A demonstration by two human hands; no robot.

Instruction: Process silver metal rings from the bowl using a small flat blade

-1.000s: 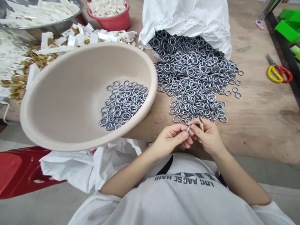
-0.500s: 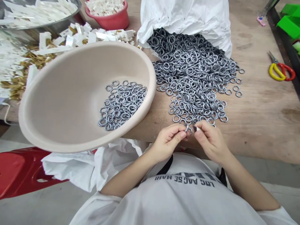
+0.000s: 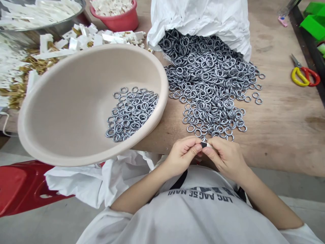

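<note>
My left hand [image 3: 183,155] and my right hand [image 3: 224,156] meet at the table's front edge, fingertips pinched together. Between them sits a small metal ring [image 3: 203,141], gripped by the left fingers. My right hand pinches a small dark-and-white piece [image 3: 205,145] against it. Just beyond my hands lies a big heap of grey metal rings [image 3: 208,88], spilling out of a white plastic bag [image 3: 200,18]. To the left, a large beige basin [image 3: 63,112] tilts over the table edge and holds several of the same rings [image 3: 132,113].
White and gold small parts [image 3: 38,57] litter the far left, beside a steel bowl [image 3: 43,17] and a red tub [image 3: 115,13]. Yellow-and-red scissors [image 3: 303,74] lie at the right. Green bins [image 3: 315,18] stand far right. A red stool [image 3: 22,186] and white bag [image 3: 83,183] sit below.
Both hands have drawn slightly nearer to me and closed together. The tan stick seen upright in my right hand a second ago no longer shows; a small dark-and-white piece is pinched instead.
</note>
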